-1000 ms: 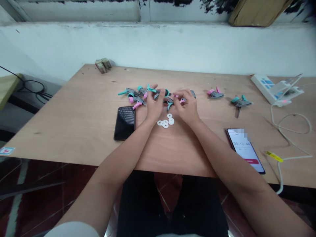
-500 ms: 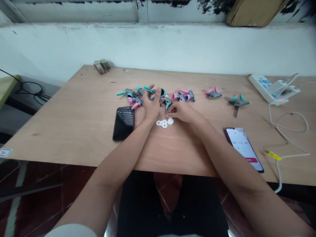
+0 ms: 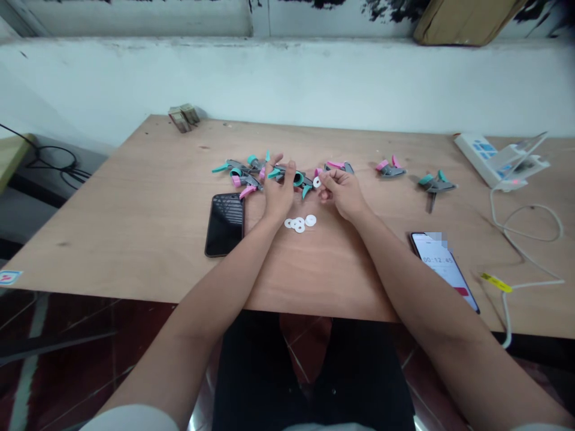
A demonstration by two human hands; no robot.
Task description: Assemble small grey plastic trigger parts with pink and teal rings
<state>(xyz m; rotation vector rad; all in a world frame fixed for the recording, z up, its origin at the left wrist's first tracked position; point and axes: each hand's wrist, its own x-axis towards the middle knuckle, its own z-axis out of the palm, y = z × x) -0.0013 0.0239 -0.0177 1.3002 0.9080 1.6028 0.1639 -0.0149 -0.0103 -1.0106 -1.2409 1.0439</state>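
Note:
My left hand (image 3: pixel 279 194) is closed around a grey and teal trigger spray head (image 3: pixel 298 178), its round teal collar turned toward my right hand. My right hand (image 3: pixel 344 193) pinches a white ring-shaped washer (image 3: pixel 317 182) between thumb and fingertips, just right of that collar. Below the hands, several white washers (image 3: pixel 298 225) lie on the wooden table, some overlapping, with a white disc (image 3: pixel 310 220) beside them. Grey spray heads with teal and pink parts (image 3: pixel 245 179) lie left of my left hand. Another pink and grey one (image 3: pixel 344 167) is partly hidden behind my right hand.
A dark phone (image 3: pixel 224 224) lies left of my left forearm, and a lit phone (image 3: pixel 442 266) lies to the right. Two more spray heads (image 3: pixel 390 169) sit apart at the right. Beyond them are a power strip (image 3: pixel 483 158) and its white cable (image 3: pixel 536 281).
My right hand has risen from beside the loose washers toward the spray head, now with a washer showing in its fingertips. In my left hand the spray head has turned and dropped slightly.

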